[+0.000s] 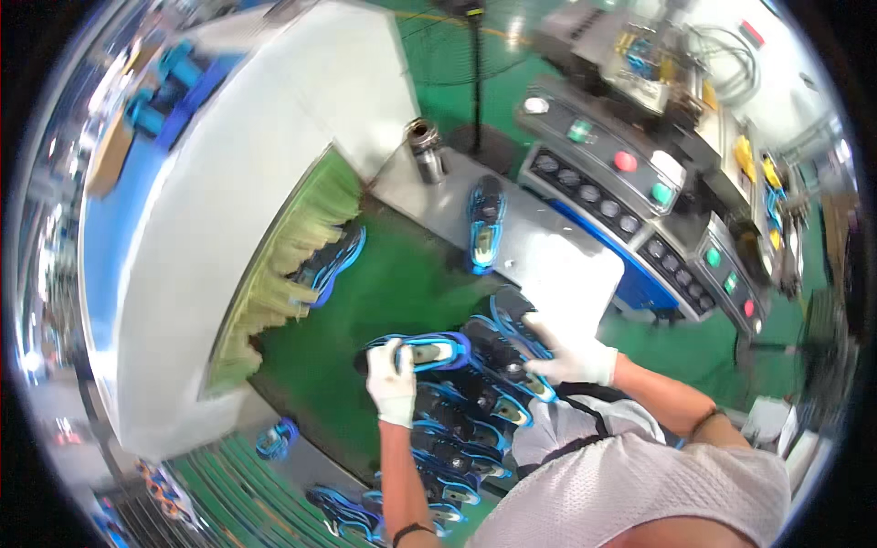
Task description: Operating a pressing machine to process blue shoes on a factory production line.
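Note:
My left hand (pixel 393 379), in a white glove, is closed around a black and blue shoe (pixel 440 352) over the green conveyor belt (pixel 384 265). To its right, my gloved right hand (pixel 571 352) grips the near end of another blue-edged shoe (pixel 512 310); the palm hides part of it. Several similar shoes (pixel 457 429) lie in rows close to my body, below and between my hands. One more shoe (pixel 336 263) sits on the belt, partly under a yellowish strip curtain (pixel 283 265).
A large white machine housing (pixel 192 301) stands at left. On the metal ledge (pixel 548 251) beyond the belt are a single shoe (pixel 487 224) and a metal cup-like cylinder (pixel 426 151). Control panels (pixel 603 164) with coloured buttons rise at right. A blue item (pixel 277 440) lies near the roller rack (pixel 237 493).

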`<state>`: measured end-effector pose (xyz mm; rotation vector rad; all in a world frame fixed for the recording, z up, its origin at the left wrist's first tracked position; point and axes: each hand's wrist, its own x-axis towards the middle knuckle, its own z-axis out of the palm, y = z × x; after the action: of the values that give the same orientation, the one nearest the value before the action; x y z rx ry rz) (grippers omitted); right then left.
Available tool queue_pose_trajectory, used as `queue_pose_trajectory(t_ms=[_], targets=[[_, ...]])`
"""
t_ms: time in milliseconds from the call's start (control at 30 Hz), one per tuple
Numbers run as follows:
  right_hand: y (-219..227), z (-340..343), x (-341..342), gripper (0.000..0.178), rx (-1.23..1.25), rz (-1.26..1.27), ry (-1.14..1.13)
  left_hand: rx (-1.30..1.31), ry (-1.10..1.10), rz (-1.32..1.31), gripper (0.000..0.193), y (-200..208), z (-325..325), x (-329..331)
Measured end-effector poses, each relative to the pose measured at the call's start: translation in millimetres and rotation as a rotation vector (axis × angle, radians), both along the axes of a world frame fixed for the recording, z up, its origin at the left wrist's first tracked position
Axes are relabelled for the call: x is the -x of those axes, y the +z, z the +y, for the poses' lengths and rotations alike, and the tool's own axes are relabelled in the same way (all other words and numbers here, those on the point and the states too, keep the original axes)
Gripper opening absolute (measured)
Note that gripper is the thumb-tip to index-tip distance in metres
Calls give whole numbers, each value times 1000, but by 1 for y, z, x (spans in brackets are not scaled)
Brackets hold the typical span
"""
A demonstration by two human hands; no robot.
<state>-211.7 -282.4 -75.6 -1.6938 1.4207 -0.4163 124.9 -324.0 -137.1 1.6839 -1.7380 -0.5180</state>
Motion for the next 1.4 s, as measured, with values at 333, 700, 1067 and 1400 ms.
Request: queue_pose_trajectory(t_ms=[333, 700, 1067, 1400], targets=[[46, 57, 152, 57, 196, -130, -555, 248, -1068, 152, 33, 164, 0, 349], [63, 305, 347, 39, 323, -1070, -1521, -65, -1273, 442, 53, 187, 41, 710], [61, 381, 359, 88, 702, -1108, -1894, -111, -870, -129, 93, 36, 31, 996], [85, 327, 425, 73, 500, -999, -1726, -718, -1118, 742, 33, 93, -61, 898]])
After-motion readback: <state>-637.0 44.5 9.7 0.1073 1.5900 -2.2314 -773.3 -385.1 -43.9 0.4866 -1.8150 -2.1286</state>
